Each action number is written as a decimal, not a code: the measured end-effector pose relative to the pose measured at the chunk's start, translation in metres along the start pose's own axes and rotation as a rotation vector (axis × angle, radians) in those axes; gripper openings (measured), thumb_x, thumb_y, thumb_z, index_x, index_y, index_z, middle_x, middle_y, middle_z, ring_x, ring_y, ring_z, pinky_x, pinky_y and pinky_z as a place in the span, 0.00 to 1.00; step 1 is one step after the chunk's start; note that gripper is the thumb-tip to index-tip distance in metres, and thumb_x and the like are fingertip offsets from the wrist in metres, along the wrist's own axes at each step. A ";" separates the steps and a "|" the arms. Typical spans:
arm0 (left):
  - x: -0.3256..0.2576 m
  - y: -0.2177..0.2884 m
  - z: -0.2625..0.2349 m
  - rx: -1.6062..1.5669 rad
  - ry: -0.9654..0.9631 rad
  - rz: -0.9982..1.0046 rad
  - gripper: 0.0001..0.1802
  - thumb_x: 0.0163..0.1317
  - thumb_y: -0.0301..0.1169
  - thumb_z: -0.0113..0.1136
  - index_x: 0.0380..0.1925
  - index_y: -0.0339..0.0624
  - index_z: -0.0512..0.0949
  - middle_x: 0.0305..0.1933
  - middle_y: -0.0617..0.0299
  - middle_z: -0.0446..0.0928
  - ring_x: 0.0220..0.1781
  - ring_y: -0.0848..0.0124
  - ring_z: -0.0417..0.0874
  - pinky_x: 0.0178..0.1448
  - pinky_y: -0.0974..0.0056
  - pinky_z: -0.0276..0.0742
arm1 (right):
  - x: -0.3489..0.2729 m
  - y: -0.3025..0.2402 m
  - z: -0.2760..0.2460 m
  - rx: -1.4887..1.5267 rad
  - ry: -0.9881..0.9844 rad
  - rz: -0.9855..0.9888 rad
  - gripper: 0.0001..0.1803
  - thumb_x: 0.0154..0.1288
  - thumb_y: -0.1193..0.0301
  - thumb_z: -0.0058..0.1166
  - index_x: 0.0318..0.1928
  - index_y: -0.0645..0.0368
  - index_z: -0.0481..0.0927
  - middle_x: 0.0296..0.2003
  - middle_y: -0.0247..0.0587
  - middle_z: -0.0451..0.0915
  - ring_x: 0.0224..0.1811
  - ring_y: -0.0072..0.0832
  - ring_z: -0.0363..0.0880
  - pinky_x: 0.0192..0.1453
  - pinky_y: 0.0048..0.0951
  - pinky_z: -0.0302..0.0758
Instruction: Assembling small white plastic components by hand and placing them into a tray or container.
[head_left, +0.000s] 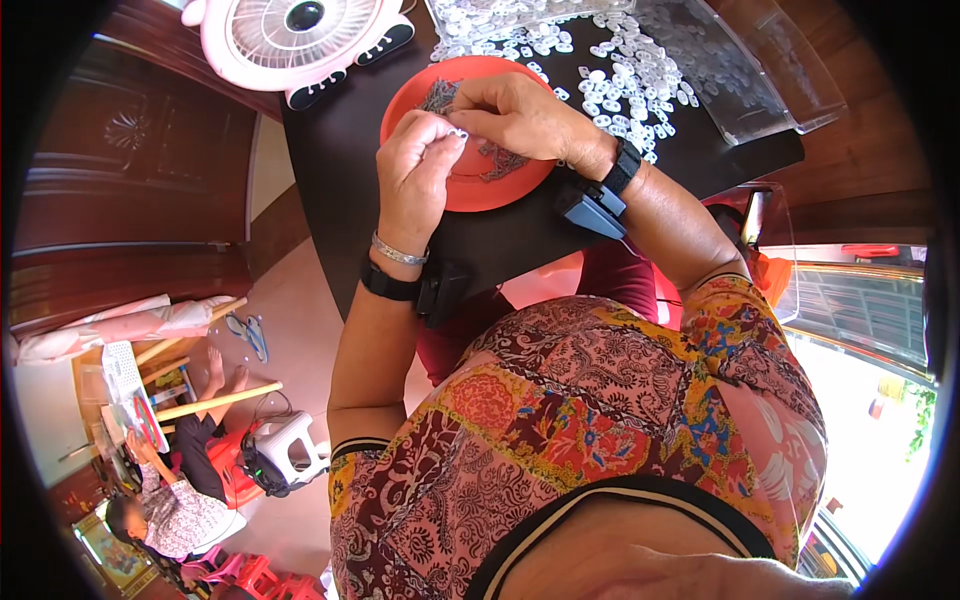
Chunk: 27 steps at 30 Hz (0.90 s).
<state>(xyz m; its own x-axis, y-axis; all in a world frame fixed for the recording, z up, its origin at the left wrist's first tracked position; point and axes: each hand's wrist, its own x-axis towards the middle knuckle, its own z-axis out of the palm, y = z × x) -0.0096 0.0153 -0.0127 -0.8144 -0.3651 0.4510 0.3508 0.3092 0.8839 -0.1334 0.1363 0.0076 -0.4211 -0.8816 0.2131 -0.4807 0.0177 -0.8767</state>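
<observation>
I see the left hand (pixel 413 165) with fingers pinching a tiny whitish piece (pixel 459 133) above a round red plastic plate (pixel 480 196) holding thin grey pieces (pixel 503 163); what the right hand (pixel 525 115) grasps in its curled fingers, I cannot tell. Small oval whitish plastic pieces (pixel 632 88) lie farther across the black bench (pixel 345 150), any lettering unreadable.
</observation>
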 end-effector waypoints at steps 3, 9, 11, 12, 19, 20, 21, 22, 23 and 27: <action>-0.001 0.002 -0.002 -0.009 -0.028 -0.028 0.05 0.57 0.23 0.54 0.24 0.33 0.73 0.26 0.65 0.71 0.23 0.80 0.69 0.27 0.74 0.66 | -0.001 -0.004 0.000 -0.057 -0.013 -0.008 0.11 0.62 0.66 0.52 0.31 0.62 0.78 0.19 0.39 0.75 0.22 0.26 0.74 0.29 0.28 0.71; -0.001 0.006 -0.003 -0.098 0.013 -0.177 0.05 0.57 0.24 0.54 0.25 0.35 0.74 0.24 0.66 0.72 0.23 0.80 0.71 0.27 0.75 0.66 | -0.002 -0.007 0.000 -0.119 0.000 -0.121 0.09 0.62 0.69 0.51 0.33 0.62 0.78 0.22 0.41 0.78 0.26 0.29 0.77 0.33 0.29 0.72; 0.000 0.004 -0.006 -0.180 -0.003 -0.225 0.07 0.60 0.27 0.51 0.28 0.35 0.75 0.26 0.63 0.74 0.26 0.78 0.73 0.30 0.74 0.66 | -0.002 -0.005 0.002 -0.127 0.026 -0.182 0.08 0.62 0.70 0.51 0.34 0.62 0.78 0.24 0.41 0.79 0.27 0.30 0.78 0.34 0.28 0.73; 0.000 0.004 -0.008 -0.181 -0.003 -0.225 0.07 0.60 0.27 0.51 0.28 0.35 0.75 0.26 0.63 0.74 0.26 0.78 0.73 0.30 0.74 0.66 | -0.002 -0.003 0.002 -0.117 0.017 -0.195 0.07 0.61 0.71 0.52 0.35 0.62 0.78 0.26 0.41 0.80 0.28 0.29 0.79 0.35 0.28 0.74; 0.002 0.013 -0.009 -0.301 0.045 -0.307 0.06 0.60 0.28 0.52 0.28 0.37 0.75 0.22 0.65 0.73 0.20 0.80 0.69 0.24 0.76 0.61 | -0.001 -0.002 -0.002 0.018 0.046 -0.149 0.06 0.64 0.73 0.52 0.37 0.64 0.76 0.27 0.30 0.76 0.30 0.15 0.72 0.37 0.19 0.71; 0.001 0.016 -0.010 -0.296 0.067 -0.345 0.06 0.59 0.28 0.54 0.27 0.37 0.76 0.20 0.67 0.72 0.18 0.81 0.68 0.22 0.77 0.59 | -0.001 -0.005 -0.003 0.018 0.046 -0.153 0.06 0.64 0.73 0.52 0.37 0.64 0.76 0.27 0.30 0.76 0.30 0.15 0.72 0.37 0.19 0.71; 0.001 0.017 -0.009 -0.293 0.068 -0.342 0.06 0.59 0.28 0.54 0.27 0.37 0.76 0.20 0.67 0.72 0.18 0.81 0.68 0.22 0.77 0.59 | -0.002 -0.008 -0.005 0.021 0.064 -0.119 0.06 0.65 0.73 0.52 0.37 0.64 0.77 0.27 0.30 0.76 0.31 0.15 0.72 0.38 0.19 0.71; 0.001 0.017 -0.009 -0.287 0.061 -0.344 0.06 0.60 0.28 0.53 0.27 0.37 0.76 0.19 0.67 0.71 0.17 0.82 0.66 0.21 0.77 0.58 | -0.003 -0.010 -0.006 0.023 0.082 -0.085 0.07 0.66 0.72 0.52 0.37 0.64 0.77 0.27 0.30 0.76 0.31 0.15 0.72 0.38 0.19 0.71; 0.002 0.017 -0.008 -0.282 0.052 -0.345 0.06 0.60 0.28 0.53 0.27 0.37 0.76 0.18 0.68 0.70 0.16 0.82 0.65 0.21 0.77 0.57 | -0.003 -0.010 -0.006 0.023 0.085 -0.088 0.07 0.66 0.72 0.52 0.37 0.64 0.77 0.27 0.30 0.76 0.31 0.15 0.72 0.38 0.19 0.71; 0.001 0.008 -0.005 -0.279 0.035 -0.310 0.06 0.61 0.28 0.52 0.29 0.37 0.75 0.19 0.68 0.69 0.18 0.83 0.66 0.22 0.77 0.60 | -0.004 -0.012 -0.007 0.032 0.069 -0.174 0.07 0.67 0.72 0.51 0.37 0.64 0.77 0.29 0.30 0.77 0.33 0.15 0.72 0.40 0.20 0.71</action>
<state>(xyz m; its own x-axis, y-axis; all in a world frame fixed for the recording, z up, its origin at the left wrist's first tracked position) -0.0048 0.0128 -0.0047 -0.8866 -0.4347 0.1580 0.2074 -0.0683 0.9759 -0.1316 0.1429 0.0202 -0.3861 -0.8355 0.3909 -0.5266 -0.1483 -0.8371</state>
